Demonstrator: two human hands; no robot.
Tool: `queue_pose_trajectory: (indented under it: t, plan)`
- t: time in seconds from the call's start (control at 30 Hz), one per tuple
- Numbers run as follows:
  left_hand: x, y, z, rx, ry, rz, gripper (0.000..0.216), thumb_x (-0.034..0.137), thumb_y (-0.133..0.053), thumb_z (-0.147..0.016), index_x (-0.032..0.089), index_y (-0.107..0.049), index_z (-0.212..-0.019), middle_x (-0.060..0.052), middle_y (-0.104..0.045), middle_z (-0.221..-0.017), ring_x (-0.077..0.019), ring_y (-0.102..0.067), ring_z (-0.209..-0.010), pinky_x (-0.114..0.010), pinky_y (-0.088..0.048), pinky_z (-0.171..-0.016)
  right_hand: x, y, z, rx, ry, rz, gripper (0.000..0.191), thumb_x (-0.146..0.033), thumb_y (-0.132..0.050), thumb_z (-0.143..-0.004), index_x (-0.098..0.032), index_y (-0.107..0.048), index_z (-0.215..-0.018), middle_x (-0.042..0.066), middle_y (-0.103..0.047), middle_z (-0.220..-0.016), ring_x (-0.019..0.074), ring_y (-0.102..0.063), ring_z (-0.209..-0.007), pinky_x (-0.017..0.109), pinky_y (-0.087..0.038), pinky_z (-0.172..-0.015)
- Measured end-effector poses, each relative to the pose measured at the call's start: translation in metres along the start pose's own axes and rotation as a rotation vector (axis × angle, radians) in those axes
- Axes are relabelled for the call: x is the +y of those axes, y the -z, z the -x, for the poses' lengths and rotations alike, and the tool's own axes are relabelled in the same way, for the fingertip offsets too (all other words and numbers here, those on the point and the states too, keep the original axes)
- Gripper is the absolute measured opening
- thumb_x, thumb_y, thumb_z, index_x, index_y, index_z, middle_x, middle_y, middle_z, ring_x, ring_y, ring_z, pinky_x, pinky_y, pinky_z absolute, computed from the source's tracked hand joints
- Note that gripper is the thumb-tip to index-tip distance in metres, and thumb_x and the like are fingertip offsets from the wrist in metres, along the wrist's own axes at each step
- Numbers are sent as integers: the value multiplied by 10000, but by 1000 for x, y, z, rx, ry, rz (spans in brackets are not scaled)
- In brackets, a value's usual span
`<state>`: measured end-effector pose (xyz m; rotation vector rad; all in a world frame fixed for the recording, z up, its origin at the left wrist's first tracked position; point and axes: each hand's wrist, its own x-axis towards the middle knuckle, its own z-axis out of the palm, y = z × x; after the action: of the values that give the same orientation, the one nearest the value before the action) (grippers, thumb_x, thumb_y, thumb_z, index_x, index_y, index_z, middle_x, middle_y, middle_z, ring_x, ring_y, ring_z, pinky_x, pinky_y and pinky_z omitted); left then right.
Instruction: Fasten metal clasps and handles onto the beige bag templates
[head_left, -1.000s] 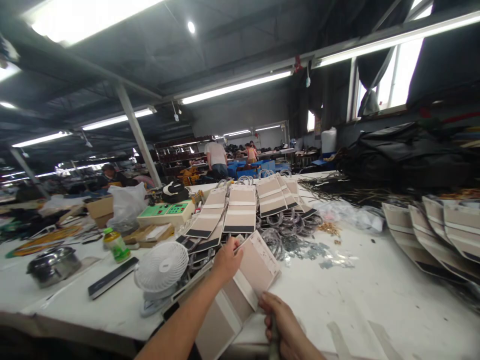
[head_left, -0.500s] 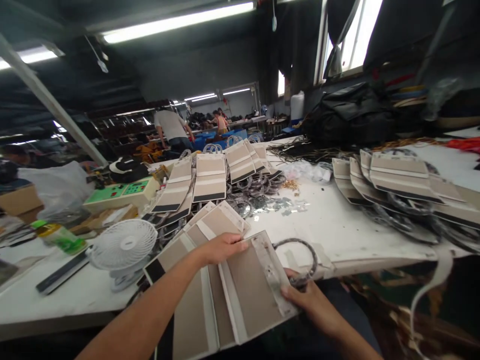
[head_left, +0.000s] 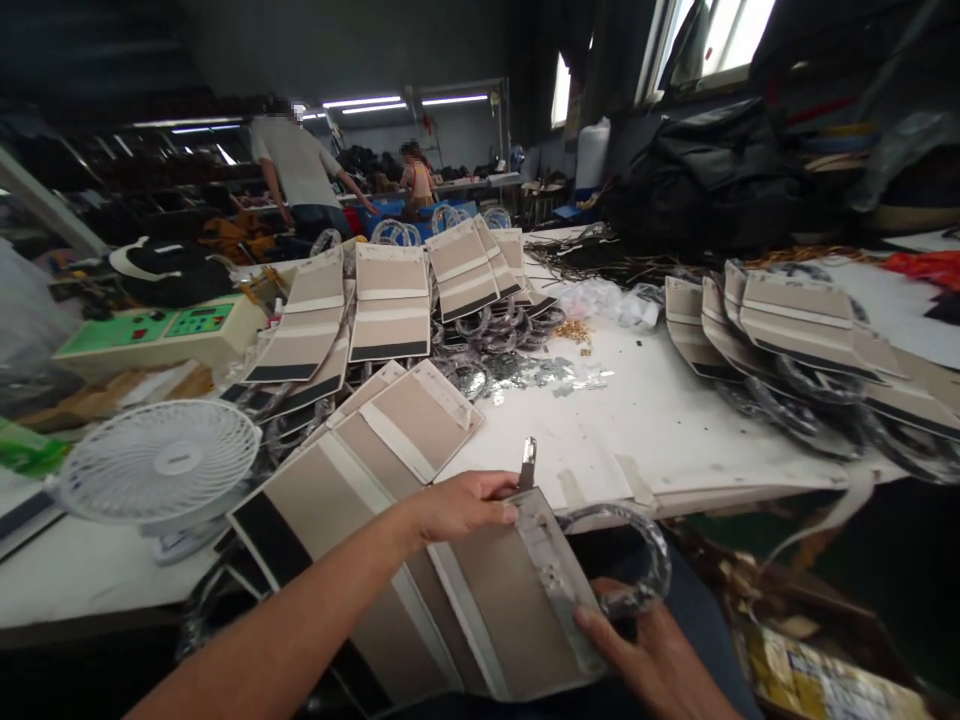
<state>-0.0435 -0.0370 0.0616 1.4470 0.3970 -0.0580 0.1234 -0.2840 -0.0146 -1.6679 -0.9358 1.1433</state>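
A beige bag panel (head_left: pixel 499 590) with pale strips lies tilted across my lap. My left hand (head_left: pixel 469 510) is closed on its upper edge, thumb on top. Just beyond those fingers a small shiny metal piece (head_left: pixel 529 462) sticks up; whether they pinch it too is hidden. At the panel's right edge, my right hand (head_left: pixel 637 630) is closed with the thumb on top, its fingers partly out of sight behind. A round handle wrapped in clear plastic (head_left: pixel 660 560) loops up beside that hand. Another beige panel (head_left: pixel 424 420) rests behind, on the table edge.
A white fan (head_left: pixel 161 465) and a green control box (head_left: pixel 150 335) stand at left. Stacked bag panels (head_left: pixel 799 320) lie at right, others (head_left: pixel 390 300) at the back left. Flat metal plates (head_left: pixel 540 375) and gold hardware (head_left: pixel 574 332) are scattered mid-table. Two people are beyond.
The view has tilted down and shifted. A shiny metal piece now shows upright by my left fingers. Both hands stay on the panel; the handle beside it has swung slightly right.
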Motion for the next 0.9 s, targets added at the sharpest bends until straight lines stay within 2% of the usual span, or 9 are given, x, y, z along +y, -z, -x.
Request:
queue_pose_trajectory:
  t: [0.13,0.23,0.3,0.37,0.5,0.63,0.77,0.83,0.9]
  plan:
    - [-13,6,-32,280,3,-280,445,261,-719,-797,125,-714,-1221,-88,-777,-1087,-247,-709,-992,-318,-511,-883,7,-1,-14,55,-163,-158,603,-697,-703,-834,-156,-802,-1080,112,-792,-1093,360,-699,-1078,389,-559,-932]
    - [-20,7,-55,460,71,-480,325,222,-749,-746,159,-774,-1064,-45,-776,-931,-234,-709,-870,-308,-515,-805,22,-3,-32,87,-310,-302,614,-728,-723,-793,-132,-785,-930,96,-778,-820,261,-710,-715,313,-560,-636]
    - [-23,1,-62,551,94,-517,284,246,-800,-725,192,-782,-1003,-44,-770,-955,-264,-702,-925,-352,-517,-865,29,-5,-40,116,-355,-413,582,-701,-790,-738,-127,-763,-836,85,-754,-722,227,-681,-599,291,-532,-562]
    - [-28,-12,-61,700,76,-591,315,272,-811,-755,213,-766,-1061,-68,-757,-1093,-309,-668,-1075,-423,-494,-978,29,-6,-44,150,-341,-525,526,-633,-856,-701,-126,-749,-789,87,-762,-725,228,-707,-620,288,-556,-604]
    - [-52,-53,-44,1018,-138,-910,302,225,-692,-909,221,-693,-1210,-86,-726,-1239,-308,-610,-1216,-509,-452,-1099,19,-9,-45,182,-360,-628,494,-583,-904,-656,-125,-744,-749,90,-769,-724,259,-735,-675,309,-582,-636]
    - [-79,-88,-29,944,-225,-1132,457,204,-626,-947,186,-591,-1403,-93,-623,-1482,-305,-516,-1411,-562,-345,-1243,16,-3,-42,127,-340,-512,518,-644,-848,-706,-140,-745,-766,65,-748,-710,227,-692,-630,303,-552,-607]
    - [-85,-93,-25,876,-141,-1164,523,330,-594,-992,165,-533,-1485,-74,-515,-1593,-295,-420,-1511,-552,-296,-1290,11,29,-25,168,-245,29,572,-744,-655,-843,-182,-763,-822,0,-611,-526,194,-599,-518,275,-468,-503]
    - [-84,-90,-24,862,-124,-1149,521,371,-556,-1019,179,-522,-1502,-58,-495,-1608,-279,-413,-1518,-537,-289,-1298,-2,50,-17,253,-73,276,511,-701,-647,-873,-211,-790,-883,24,-699,-645,234,-691,-672,286,-547,-642]
    - [-82,-88,-24,850,-115,-1140,522,384,-531,-1033,182,-512,-1514,-53,-478,-1620,-270,-399,-1527,-530,-275,-1306,-21,65,-18,304,148,416,406,-619,-667,-899,-238,-803,-929,49,-785,-893,263,-743,-887,289,-578,-826]
